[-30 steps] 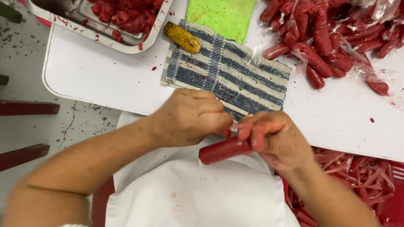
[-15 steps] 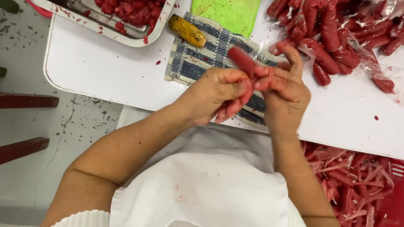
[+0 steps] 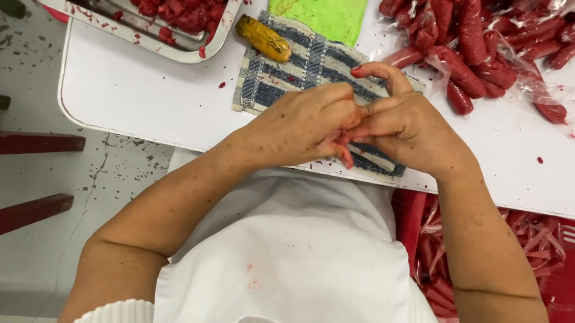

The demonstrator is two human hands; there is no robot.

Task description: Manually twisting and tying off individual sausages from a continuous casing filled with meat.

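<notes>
While hands [image 3: 358, 123] pinch what may be red strip, white table [image 3: 146, 95] over speckled floor [image 3: 35, 158].

White table [image 3: 139, 98] w/ rounded corner, grey speckled concrete floor [image 3: 27, 164] w/ a crack, red wooden stool [image 3: 10, 191] at left, bright even light, no shadows to speak of

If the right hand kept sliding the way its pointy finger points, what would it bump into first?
The right hand points its raised finger up and left across the table. Going straight on, it would probably first cross the blue striped cloth, then reach the green sheet. Its height above them is unclear.
</notes>
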